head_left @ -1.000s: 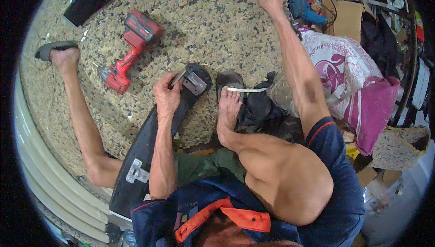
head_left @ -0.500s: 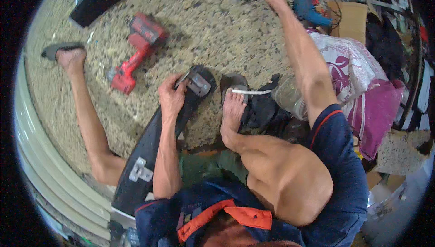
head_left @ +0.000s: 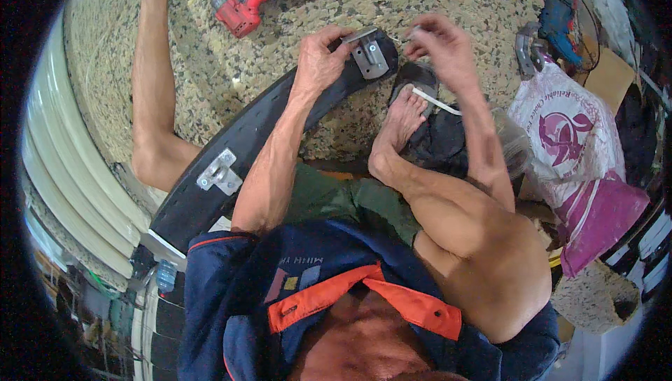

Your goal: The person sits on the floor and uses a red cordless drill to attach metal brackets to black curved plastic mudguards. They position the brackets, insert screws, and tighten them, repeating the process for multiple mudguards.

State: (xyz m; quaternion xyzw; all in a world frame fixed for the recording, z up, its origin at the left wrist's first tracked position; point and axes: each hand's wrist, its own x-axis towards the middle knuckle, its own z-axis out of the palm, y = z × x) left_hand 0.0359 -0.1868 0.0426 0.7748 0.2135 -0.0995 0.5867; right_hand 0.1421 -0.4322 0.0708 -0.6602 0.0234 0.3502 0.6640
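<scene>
In the head view's upper centre, the left hand [head_left: 323,59] is pinching a bracket [head_left: 371,63] on the board [head_left: 266,118]; the right hand [head_left: 444,49] is curling nearby, too blurred to tell its hold. Left of centre, a second bracket [head_left: 220,172] is already sitting.

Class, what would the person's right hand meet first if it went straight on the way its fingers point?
The right hand would probably meet the black curved piece first, at its far end, though depth is unclear.
</scene>
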